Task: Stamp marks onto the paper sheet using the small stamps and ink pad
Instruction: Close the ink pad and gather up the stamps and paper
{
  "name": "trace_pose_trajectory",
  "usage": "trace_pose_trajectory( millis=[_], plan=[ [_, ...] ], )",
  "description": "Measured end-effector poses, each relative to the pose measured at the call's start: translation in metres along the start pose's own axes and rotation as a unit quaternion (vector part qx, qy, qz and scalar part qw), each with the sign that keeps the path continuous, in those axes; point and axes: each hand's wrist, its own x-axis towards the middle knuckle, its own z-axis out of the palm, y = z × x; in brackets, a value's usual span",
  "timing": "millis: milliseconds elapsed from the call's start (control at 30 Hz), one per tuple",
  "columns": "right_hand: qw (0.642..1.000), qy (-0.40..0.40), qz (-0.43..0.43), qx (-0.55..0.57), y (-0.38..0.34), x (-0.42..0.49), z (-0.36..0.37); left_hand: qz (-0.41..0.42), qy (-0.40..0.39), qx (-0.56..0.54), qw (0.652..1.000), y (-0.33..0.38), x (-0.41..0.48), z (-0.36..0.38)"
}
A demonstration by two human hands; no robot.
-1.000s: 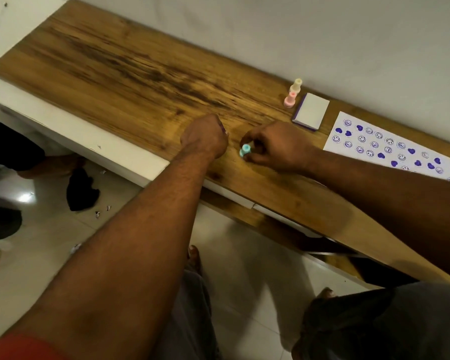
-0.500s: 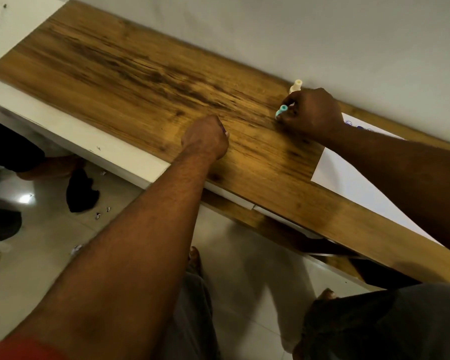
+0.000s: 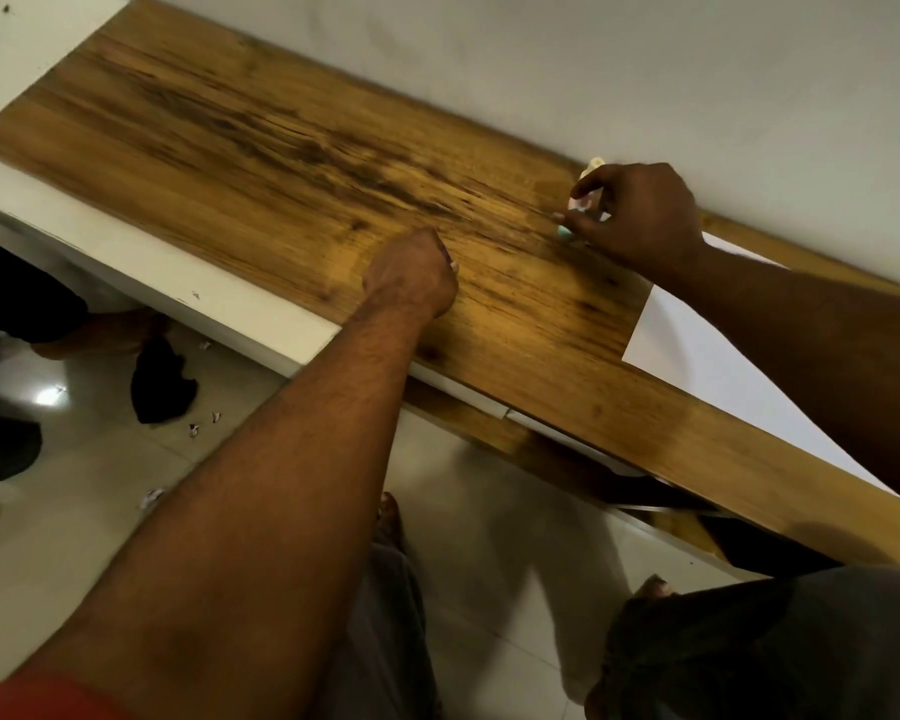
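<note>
My right hand [image 3: 640,215] reaches to the back of the wooden table [image 3: 261,148], close to the wall. Its fingertips pinch a small teal stamp [image 3: 564,230] whose end touches the wood. Just behind the fingers stand a pink stamp [image 3: 583,202] and a cream stamp [image 3: 595,163], mostly hidden by the hand. The white paper sheet [image 3: 697,345] lies under my right forearm; its stamped marks and the ink pad are hidden. My left hand [image 3: 411,275] rests on the table as a closed fist, holding nothing that I can see.
A white wall runs right behind the table. The table has a white front edge [image 3: 126,252], and the floor lies below it. On the floor there is a dark cloth [image 3: 162,381] and small scraps. My knees are at the bottom right.
My right hand carried the teal stamp from the table's middle to the back by the other stamps and lowered it onto the wood. My right forearm now covers the paper and pad. My left fist stayed put.
</note>
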Motion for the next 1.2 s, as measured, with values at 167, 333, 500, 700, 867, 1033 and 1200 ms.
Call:
trace_pose_trajectory(
  millis=[167,333,500,700,867,1033,1200],
  plan=[
    [0.998,0.05,0.047,0.011,0.011,0.014,-0.004,-0.002,0.002,0.002,1.0,0.0,0.001,0.001],
    [0.998,0.044,0.033,-0.013,0.021,0.019,0.003,-0.009,0.004,0.005,1.0,0.001,0.003,0.002],
    [0.998,0.051,0.031,-0.019,0.023,0.02,0.008,-0.009,0.008,0.01,1.0,0.001,0.003,0.002],
    [0.992,0.112,0.049,0.035,0.024,0.004,-0.011,0.01,0.023,0.008,1.0,0.0,-0.001,0.001],
    [0.992,0.114,0.043,0.026,0.084,-0.078,-0.039,0.166,0.071,-0.01,0.984,0.027,-0.023,0.003],
    [0.978,0.117,0.168,-0.043,0.195,-0.189,-0.056,0.389,0.047,-0.021,0.92,0.068,-0.068,0.048],
    [0.968,0.103,0.202,-0.105,0.271,-0.254,-0.068,0.454,0.019,0.006,0.891,0.077,-0.095,0.089]
  ],
)
